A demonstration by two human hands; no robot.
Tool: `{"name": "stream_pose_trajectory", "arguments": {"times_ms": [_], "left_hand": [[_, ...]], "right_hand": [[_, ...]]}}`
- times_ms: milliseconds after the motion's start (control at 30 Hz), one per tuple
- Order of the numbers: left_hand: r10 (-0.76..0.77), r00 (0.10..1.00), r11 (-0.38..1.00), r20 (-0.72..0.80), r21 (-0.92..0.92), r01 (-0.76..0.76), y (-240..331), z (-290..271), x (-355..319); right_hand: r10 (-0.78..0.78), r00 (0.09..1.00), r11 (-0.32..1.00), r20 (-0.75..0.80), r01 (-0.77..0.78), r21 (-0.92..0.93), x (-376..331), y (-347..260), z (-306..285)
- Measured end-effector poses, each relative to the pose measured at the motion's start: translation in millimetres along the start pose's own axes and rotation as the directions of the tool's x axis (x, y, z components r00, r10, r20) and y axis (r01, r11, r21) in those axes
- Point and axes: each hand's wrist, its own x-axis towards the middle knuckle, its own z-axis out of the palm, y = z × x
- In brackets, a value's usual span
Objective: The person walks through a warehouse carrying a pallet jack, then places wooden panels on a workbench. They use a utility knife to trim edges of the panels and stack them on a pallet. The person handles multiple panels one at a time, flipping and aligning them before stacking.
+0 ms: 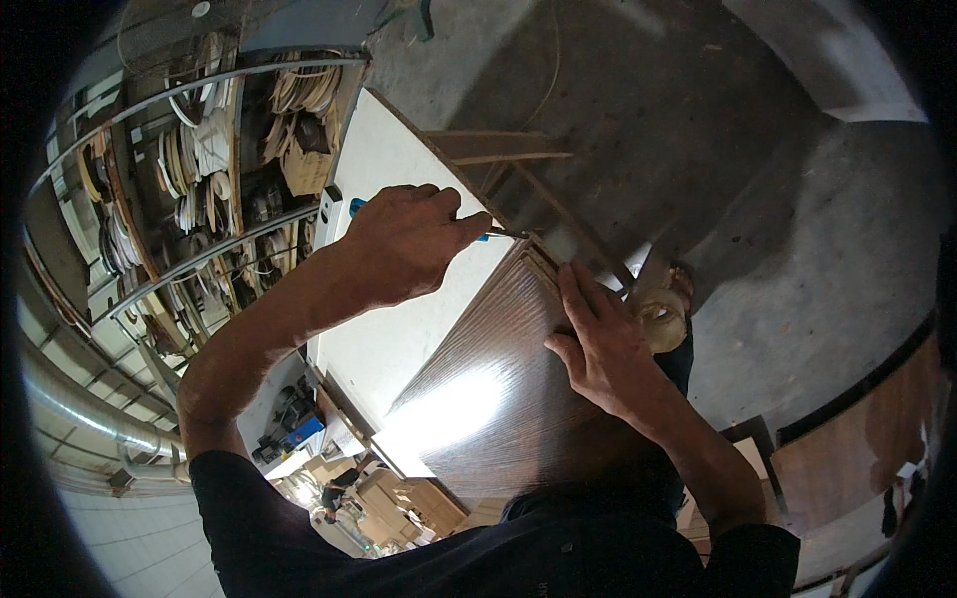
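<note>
Workshop conditions were noted: a grey concrete floor point(797, 249) on the right and metal shelving point(199, 179) on the left, stocked with coils of edge banding point(304, 90) in white, tan and brown. A white board point(399, 299) was observed beside the shelving, with a dark wood-grain panel point(488, 419) laid against its right edge, directly in front of the person. Brown cardboard boxes point(399, 503) were seen lower down, past the near end of the board.

The left hand point(404, 244) was found closed in a fist around a blue-handled tool point(359, 207), whose metal tip was set at the panel's far corner. The right hand point(598, 344) was recorded pressed flat on the panel near that corner, fingers extended and holding nothing. A roll of tape point(660, 317) was noted just beside the right hand.
</note>
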Motion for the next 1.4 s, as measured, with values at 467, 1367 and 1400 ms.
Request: {"name": "stream_pose_trajectory", "arguments": {"times_ms": [467,1367,1400], "left_hand": [[-0.029,0.994,1.0,0.103,0.01,0.029,11,10,19],[-0.082,0.945,0.997,0.316,0.031,0.076,-22,39,47],[-0.06,0.988,0.998,0.142,-0.012,0.062,-27,36,35]], "right_hand": [[-0.013,1.0,1.0,-0.01,0.013,-0.01,-2,1,1],[-0.031,1.0,0.999,-0.006,0.031,-0.023,1,8,3],[-0.043,0.998,0.999,-0.049,0.044,0.006,0,8,4]]}}
